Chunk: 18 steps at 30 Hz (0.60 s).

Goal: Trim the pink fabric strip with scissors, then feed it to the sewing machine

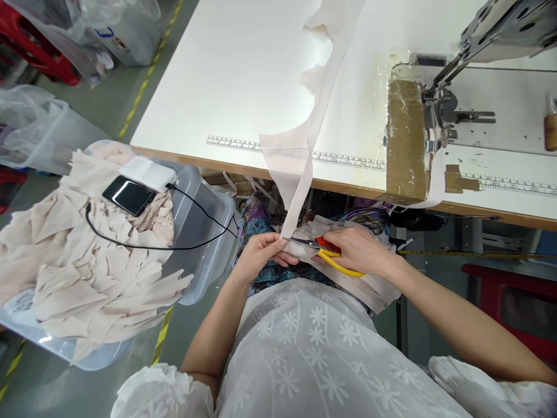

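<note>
My left hand (264, 253) pinches the lower end of a pale beige fabric strip (292, 212) above my lap. From there the strip runs up over the table edge onto the white tabletop, where its left side is scalloped. My right hand (354, 247) grips scissors (339, 265) with yellow and red handles. Their blades point left and touch the fabric close to my left fingertips; whether they are open or closed is hard to make out. More beige fabric (374, 290) lies across my lap, under my right hand.
A sewing machine (439, 110) stands on the right of the white table (226, 69). At left, a plastic bin (191, 197) holds heaped beige fabric pieces (104, 284), with a phone (128, 195) and white power bank (148, 173) on top. A black cable (174, 248) trails from them. A red stool (513, 302) is at right.
</note>
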Each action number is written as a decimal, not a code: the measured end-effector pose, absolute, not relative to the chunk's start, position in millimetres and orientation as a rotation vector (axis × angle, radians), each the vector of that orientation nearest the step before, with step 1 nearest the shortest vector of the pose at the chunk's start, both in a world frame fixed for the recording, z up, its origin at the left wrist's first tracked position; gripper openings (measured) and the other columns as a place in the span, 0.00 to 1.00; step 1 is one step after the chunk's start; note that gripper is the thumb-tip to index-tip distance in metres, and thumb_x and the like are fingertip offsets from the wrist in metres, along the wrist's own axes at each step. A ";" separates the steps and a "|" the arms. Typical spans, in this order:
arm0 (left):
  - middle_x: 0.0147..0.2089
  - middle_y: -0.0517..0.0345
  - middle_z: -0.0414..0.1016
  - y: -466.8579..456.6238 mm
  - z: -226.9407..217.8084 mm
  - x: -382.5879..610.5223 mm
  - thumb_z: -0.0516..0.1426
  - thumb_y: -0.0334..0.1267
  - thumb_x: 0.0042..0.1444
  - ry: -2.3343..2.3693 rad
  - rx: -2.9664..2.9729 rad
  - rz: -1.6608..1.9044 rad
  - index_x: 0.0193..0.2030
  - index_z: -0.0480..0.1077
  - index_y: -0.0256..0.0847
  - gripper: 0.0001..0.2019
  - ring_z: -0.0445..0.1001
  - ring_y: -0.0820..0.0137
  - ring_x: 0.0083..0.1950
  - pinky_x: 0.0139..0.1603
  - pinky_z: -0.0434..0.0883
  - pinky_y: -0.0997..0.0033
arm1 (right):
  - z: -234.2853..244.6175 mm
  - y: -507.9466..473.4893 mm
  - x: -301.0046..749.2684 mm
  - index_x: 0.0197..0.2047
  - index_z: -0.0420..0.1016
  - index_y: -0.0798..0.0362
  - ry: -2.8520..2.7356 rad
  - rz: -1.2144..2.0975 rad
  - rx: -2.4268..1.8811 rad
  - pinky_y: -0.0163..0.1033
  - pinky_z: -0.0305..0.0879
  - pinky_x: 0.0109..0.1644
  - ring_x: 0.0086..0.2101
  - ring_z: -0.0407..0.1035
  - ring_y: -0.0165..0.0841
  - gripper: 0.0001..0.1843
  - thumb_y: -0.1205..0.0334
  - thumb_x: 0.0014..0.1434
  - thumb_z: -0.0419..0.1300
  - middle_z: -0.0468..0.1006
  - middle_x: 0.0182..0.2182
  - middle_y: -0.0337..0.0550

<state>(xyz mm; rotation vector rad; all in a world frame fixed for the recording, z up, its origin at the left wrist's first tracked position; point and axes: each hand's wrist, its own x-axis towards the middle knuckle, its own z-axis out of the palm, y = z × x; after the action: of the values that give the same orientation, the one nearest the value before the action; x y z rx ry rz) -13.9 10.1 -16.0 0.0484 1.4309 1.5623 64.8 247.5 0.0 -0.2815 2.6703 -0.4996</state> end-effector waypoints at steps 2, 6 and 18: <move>0.29 0.47 0.81 9.9 -16.5 -14.1 0.66 0.57 0.49 1.446 0.046 1.548 0.39 0.75 0.34 0.25 0.82 0.62 0.33 0.34 0.76 0.71 | 0.7 247.9 64.1 0.26 0.62 0.51 2.660 -0.481 -0.295 0.39 0.42 0.27 0.25 0.67 0.36 0.18 0.53 0.64 0.57 0.72 0.23 0.42; 0.30 0.48 0.81 11.0 -15.9 -14.5 0.66 0.57 0.49 1.457 0.059 1.551 0.40 0.75 0.34 0.25 0.82 0.62 0.33 0.34 0.76 0.71 | 5.0 244.2 60.6 0.29 0.64 0.51 2.674 -0.434 -0.317 0.39 0.42 0.27 0.27 0.69 0.38 0.19 0.46 0.65 0.56 0.74 0.27 0.43; 0.39 0.49 0.80 5.0 -25.8 -28.5 0.59 0.58 0.58 1.907 0.280 1.437 0.52 0.71 0.36 0.26 0.78 0.67 0.34 0.36 0.73 0.69 | -12.8 248.4 74.7 0.26 0.59 0.50 2.679 -0.688 -0.261 0.38 0.44 0.28 0.23 0.62 0.34 0.21 0.47 0.67 0.52 0.68 0.22 0.41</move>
<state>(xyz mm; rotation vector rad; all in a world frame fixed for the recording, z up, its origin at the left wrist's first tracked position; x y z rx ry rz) -28.5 5.0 -25.8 0.2798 1.9065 1.4370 74.7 248.4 -12.8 -0.2606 2.6788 -0.6884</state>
